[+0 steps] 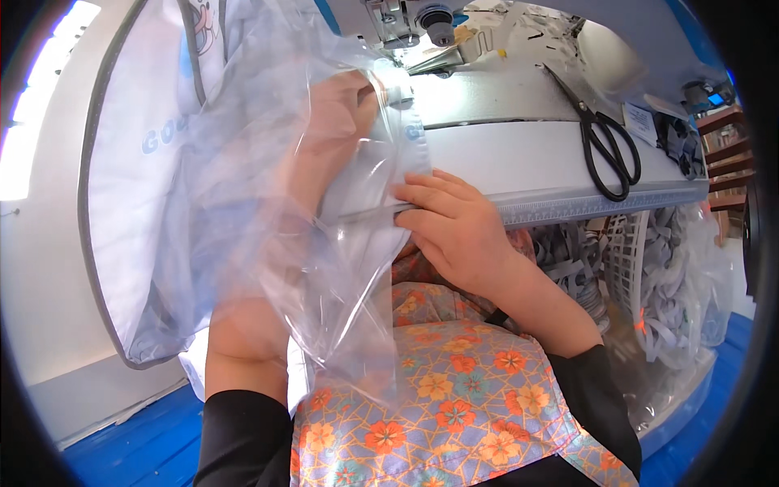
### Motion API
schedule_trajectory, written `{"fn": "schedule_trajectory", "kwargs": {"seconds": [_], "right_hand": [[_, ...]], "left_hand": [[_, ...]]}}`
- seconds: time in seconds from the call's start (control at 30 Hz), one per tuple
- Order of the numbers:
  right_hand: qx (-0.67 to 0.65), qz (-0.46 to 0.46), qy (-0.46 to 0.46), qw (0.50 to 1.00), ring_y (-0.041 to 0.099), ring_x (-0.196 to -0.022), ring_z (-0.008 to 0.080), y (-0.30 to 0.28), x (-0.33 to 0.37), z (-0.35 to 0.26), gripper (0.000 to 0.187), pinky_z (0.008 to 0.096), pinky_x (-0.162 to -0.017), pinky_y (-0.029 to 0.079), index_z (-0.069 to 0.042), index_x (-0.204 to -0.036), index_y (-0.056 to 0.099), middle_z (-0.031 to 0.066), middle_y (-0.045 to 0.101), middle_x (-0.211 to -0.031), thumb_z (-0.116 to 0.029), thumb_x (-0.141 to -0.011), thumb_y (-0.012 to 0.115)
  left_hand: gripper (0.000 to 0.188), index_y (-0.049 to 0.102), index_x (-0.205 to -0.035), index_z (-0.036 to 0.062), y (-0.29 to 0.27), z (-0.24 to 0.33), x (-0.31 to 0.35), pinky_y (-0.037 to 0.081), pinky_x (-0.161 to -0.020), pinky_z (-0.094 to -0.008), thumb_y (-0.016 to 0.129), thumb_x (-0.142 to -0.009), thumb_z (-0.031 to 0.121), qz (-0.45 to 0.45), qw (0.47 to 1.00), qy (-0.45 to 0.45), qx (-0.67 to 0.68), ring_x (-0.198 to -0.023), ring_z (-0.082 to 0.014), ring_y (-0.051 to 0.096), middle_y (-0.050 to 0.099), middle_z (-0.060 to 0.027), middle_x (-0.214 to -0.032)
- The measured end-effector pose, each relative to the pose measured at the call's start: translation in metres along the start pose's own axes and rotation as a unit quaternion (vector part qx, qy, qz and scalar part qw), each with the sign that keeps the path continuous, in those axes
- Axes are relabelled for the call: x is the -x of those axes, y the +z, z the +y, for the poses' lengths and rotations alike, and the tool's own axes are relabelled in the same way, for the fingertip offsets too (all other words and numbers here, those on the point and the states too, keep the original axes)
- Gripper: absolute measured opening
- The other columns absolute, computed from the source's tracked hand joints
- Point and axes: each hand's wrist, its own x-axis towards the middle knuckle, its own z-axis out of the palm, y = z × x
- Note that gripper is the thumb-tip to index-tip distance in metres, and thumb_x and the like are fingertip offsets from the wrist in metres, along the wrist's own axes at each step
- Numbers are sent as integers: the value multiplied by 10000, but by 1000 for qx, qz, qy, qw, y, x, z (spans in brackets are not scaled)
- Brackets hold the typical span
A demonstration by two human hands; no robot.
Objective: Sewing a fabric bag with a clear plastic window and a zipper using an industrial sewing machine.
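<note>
A clear plastic sheet (345,300) drapes over my left forearm and hand. Beneath it, my left hand (342,109) has its fingers curled at the edge of the white fabric (375,174), close under the sewing machine head (398,24). Plastic and glare partly veil those fingertips. At the near edge of the same piece, my right hand (454,219) pinches the fabric, with a thin dark strip between its fingers. To the left hangs a larger part of white printed fabric (122,211) with grey binding along its edge.
Black-handled scissors (599,142) lie on the white machine bed (503,154), right of my hands. A ruler strip (600,204) runs along its front edge. Below right, a white plastic basket (623,243) stands among grey strips (669,284). A floral apron (454,390) covers my lap.
</note>
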Motion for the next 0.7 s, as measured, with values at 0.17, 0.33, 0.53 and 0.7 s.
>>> {"fn": "schedule_trajectory", "kwargs": {"seconds": [0.17,0.33,0.53,0.7], "right_hand": [[-152,18,95,984,614,-1163,366,-23,-28,-5,290,470,-1034,472,-38,-1057,672,144,630,-1260,0,-771,702],[143,113,-113,977,644,-1073,359,-31,-82,13,268,415,-916,528,-33,-1011,657,158,648,-1181,-1,-757,736],[77,15,-85,993,684,-863,300,-21,-42,-5,156,400,-786,561,-62,-914,676,81,703,-965,-89,-784,759],[61,9,-67,996,659,-995,325,2,-36,10,281,424,-871,539,-61,-1016,650,116,684,-1076,-129,-771,771]], "left_hand": [[136,656,-1053,-7,1,-27,7,479,-745,-264,608,-965,85,20,999,29,1,-848,-104,586,658,-30,-910],[288,664,-1015,7,0,-8,-4,493,-717,-310,673,-913,275,-36,990,23,132,-781,-150,609,655,-50,-848],[278,677,-913,8,-9,-9,5,488,-679,-356,710,-877,282,60,991,2,-123,-690,-251,606,639,-167,-761],[214,681,-940,21,0,-14,3,497,-691,-391,713,-881,224,73,984,57,-154,-704,-317,623,662,-184,-814]]}}
